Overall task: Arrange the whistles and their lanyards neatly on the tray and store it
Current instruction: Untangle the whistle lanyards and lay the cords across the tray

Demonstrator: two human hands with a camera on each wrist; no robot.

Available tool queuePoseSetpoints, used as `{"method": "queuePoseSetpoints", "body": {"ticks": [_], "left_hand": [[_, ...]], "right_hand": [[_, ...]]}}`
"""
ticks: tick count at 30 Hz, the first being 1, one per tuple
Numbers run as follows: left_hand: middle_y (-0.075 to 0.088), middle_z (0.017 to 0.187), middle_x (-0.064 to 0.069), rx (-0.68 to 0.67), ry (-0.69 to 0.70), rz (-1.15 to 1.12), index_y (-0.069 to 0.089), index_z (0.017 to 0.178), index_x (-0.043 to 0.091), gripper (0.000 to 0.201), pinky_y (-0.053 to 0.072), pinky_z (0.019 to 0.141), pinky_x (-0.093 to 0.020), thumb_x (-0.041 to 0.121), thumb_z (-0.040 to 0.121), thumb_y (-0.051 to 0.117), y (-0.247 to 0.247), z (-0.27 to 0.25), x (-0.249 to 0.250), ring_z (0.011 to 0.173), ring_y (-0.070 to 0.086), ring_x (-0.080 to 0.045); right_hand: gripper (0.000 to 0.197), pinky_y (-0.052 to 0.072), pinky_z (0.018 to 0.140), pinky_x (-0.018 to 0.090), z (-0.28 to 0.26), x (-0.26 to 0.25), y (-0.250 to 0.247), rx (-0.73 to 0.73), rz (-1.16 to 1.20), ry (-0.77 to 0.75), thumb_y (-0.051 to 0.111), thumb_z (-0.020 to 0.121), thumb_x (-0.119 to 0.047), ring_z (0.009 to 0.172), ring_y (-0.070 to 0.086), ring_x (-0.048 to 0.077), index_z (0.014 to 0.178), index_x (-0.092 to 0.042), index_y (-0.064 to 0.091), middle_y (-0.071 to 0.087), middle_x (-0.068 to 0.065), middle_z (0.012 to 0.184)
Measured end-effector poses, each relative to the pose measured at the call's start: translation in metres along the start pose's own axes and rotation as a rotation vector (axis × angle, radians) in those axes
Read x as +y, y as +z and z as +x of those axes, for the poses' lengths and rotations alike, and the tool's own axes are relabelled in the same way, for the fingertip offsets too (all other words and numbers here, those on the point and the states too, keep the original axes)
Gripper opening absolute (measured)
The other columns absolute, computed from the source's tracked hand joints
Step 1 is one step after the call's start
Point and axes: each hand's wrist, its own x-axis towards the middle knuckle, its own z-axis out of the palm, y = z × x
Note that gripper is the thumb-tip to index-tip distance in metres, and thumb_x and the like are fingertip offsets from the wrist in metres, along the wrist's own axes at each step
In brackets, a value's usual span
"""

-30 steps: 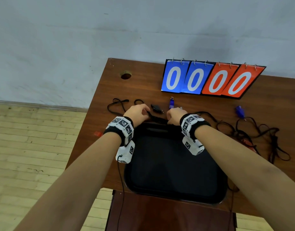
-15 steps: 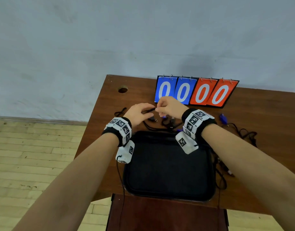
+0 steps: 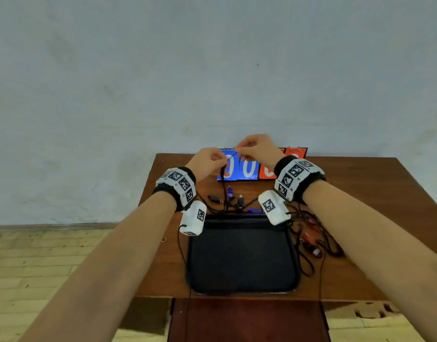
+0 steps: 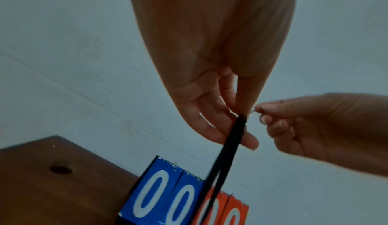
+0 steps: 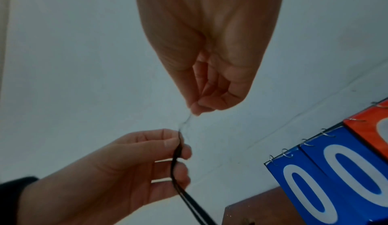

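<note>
Two hands work above the table: left hand (image 3: 208,162) pinches a flat black lanyard (image 4: 232,138), right hand (image 3: 258,150) pinches its thin wire ring (image 4: 261,117)

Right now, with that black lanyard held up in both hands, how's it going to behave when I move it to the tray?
Probably floppy: the lanyard hangs limp in two strands from the left hand. Likely light, since a fingertip pinch holds it. It may snag, because its lower end runs into the cords behind the tray.
</note>
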Motion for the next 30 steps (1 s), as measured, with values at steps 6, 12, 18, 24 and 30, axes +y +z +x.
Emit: {"method": "queuePoseSetpoints", "body": {"ticks": [6,12,18,24,30], "left_hand": [[0.064,0.094,-0.014,0.061,-0.025,-0.377,0.056,0.099,0.005,0.011,0.058,0.078,-0.034,-0.001,0.089,0.057,0.015,-0.020,0.030,0.071,0.069,-0.017],[0.062,0.096,-0.013,0.031,0.032,-0.467,0.056,0.113,0.009,0.028,0.058,0.080,-0.036,-0.003,0.088,0.058,0.047,-0.033,0.054,0.077,0.071,-0.024],[0.066,0.085,-0.006,0.148,0.043,-0.356,0.064,0.101,0.001,0.015,0.055,0.060,-0.016,-0.003,0.087,0.058,0.068,-0.029,0.061,0.076,0.065,-0.013],[0.061,0.078,-0.012,0.303,-0.170,-0.541,0.059,0.080,0.006,0.015,0.055,0.056,-0.018,-0.007,0.086,0.059,0.077,-0.016,0.046,0.069,0.062,-0.019],[0.064,0.080,-0.015,0.400,-0.197,-0.555,0.057,0.081,0.003,0.009,0.057,0.063,-0.021,-0.003,0.087,0.060,0.083,-0.016,0.022,0.064,0.065,-0.016]], "right_hand": [[0.029,0.054,0.087,0.031,-0.044,0.001,-0.010,0.005,0.051,0.140,0.053,0.090,0.002,0.087,0.064,0.020,0.118,0.002,0.060,0.067,0.016,0.100],[0.027,0.048,0.095,0.032,-0.099,0.022,-0.009,-0.229,0.215,0.159,0.060,0.090,-0.009,0.106,0.062,0.023,0.116,-0.005,0.063,0.066,0.010,0.114],[0.024,0.048,0.074,0.038,-0.113,0.044,-0.034,-0.094,0.316,0.166,0.058,0.092,-0.015,0.057,0.051,0.020,0.070,-0.013,0.066,0.052,0.003,0.056],[0.028,0.022,0.039,0.019,-0.114,0.053,-0.076,-0.084,0.109,0.139,0.050,0.097,-0.024,0.041,0.021,0.009,0.099,-0.002,0.068,0.027,-0.002,0.053],[0.028,0.021,0.038,0.018,-0.107,0.070,-0.092,-0.109,0.043,0.167,0.049,0.097,-0.028,0.039,0.022,0.007,0.089,-0.011,0.069,0.030,-0.009,0.045]]}}
